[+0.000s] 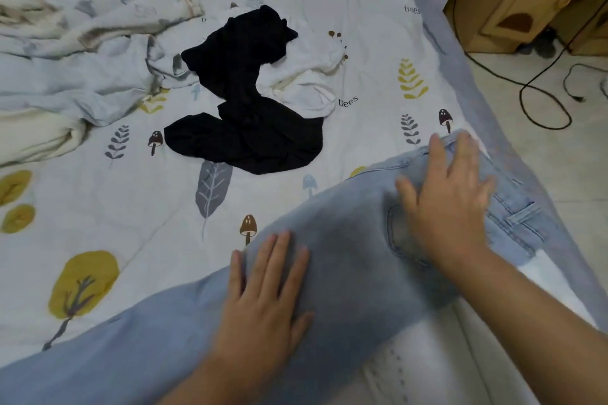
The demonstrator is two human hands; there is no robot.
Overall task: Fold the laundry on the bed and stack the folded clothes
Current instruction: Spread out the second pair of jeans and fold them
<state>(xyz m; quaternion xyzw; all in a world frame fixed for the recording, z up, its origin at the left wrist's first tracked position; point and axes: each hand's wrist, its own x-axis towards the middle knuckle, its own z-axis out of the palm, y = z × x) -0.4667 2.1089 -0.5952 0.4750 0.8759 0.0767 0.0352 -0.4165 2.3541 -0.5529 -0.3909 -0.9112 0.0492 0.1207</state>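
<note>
Light blue jeans [345,240] lie flat across the near edge of the bed, waistband toward the right, leg running off to the lower left. My left hand [266,293] presses flat on the thigh part with straight fingers. My right hand [447,197] lies spread flat on the seat near the back pocket and waistband. A crumpled black garment [243,99] lies in the middle of the bed, beyond the jeans. A white garment [306,76] lies bunched partly under it.
The bed carries a white cover [98,207] printed with leaves, trees and mushrooms. A rumpled pale blanket [65,59] fills the far left. To the right, a tiled floor holds a black cable [543,99] and a wooden cabinet [526,0].
</note>
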